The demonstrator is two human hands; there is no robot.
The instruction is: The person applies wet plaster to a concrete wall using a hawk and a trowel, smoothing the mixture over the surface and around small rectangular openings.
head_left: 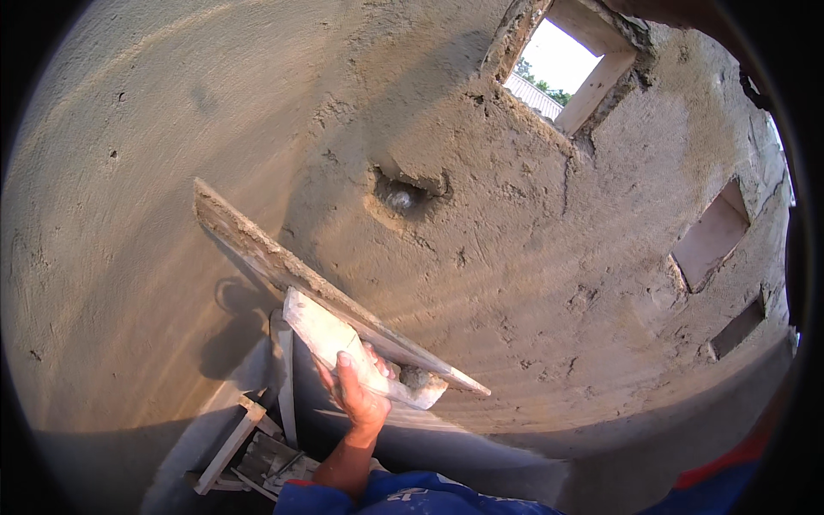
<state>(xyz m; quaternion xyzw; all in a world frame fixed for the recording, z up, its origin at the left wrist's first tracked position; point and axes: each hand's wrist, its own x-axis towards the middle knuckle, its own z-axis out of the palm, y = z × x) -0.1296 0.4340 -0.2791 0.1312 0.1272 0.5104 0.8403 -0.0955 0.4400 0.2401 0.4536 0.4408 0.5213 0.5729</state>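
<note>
My left hand (359, 396) is closed round the pale wooden handle of a long plastering float (319, 319), with the thumb lying across the handle. The float's long, mortar-crusted board (257, 246) slants from upper left to lower right, its flat side toward the plastered wall (481, 283). Whether its whole face touches the wall I cannot tell. A lump of mortar (419, 378) sits between handle and board near the lower end. Above the float, a rough hole (402, 197) in the wall has something pale inside. A blue, red-edged sleeve shows at lower right, but my right hand is out of view.
An open window gap (592, 94) with a rough frame lies at the upper right. Two recesses, one larger (712, 236) and one narrow (738, 330), are set into the wall at right. A wooden stool-like frame (232, 446) stands below at left. Shadows fall on the left wall.
</note>
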